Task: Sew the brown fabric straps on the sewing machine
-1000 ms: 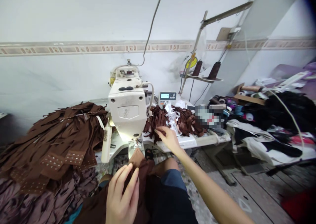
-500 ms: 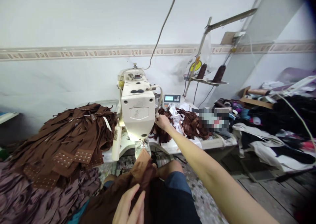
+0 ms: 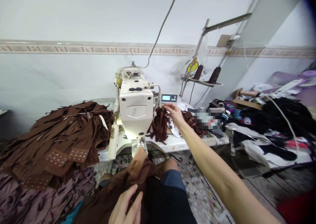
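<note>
The left hand, fingers open and gripping nothing, lies against brown fabric on the lap, its length running forward to the sewing machine. Farther off, the open right hand reaches past the machine, fingertips at the top of brown strips. The digital display beyond is unreadable.

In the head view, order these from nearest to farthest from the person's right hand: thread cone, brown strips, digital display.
From the right hand:
1. Brown fabric strips, left, by the fingertips.
2. Digital display, just beyond.
3. Dark thread cone, farther right, on a stand.
</note>
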The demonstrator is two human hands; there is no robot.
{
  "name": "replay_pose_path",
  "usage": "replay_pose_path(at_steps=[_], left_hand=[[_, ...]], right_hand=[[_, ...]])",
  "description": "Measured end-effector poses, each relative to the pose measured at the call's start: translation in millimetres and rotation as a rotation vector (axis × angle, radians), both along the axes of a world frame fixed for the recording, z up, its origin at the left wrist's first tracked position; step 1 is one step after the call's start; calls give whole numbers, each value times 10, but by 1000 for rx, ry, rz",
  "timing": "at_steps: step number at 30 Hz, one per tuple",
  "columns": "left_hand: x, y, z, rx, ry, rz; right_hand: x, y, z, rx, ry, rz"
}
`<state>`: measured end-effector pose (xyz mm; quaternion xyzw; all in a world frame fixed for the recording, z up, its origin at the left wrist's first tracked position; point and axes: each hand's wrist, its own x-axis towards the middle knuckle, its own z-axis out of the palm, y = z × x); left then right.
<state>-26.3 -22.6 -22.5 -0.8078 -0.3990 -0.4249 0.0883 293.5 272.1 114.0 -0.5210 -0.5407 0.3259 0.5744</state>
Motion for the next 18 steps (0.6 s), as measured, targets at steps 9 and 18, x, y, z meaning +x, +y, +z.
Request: replay_pose_path(at_steps=[9, 18], left_hand=[[491, -155, 428, -542, -389, -278], [900, -210, 113, -1520, -840, -435]], right_hand=[[-103, -1567, 297, -184, -582, 904], [-383, -2037, -227, -225, -749, 1262]])
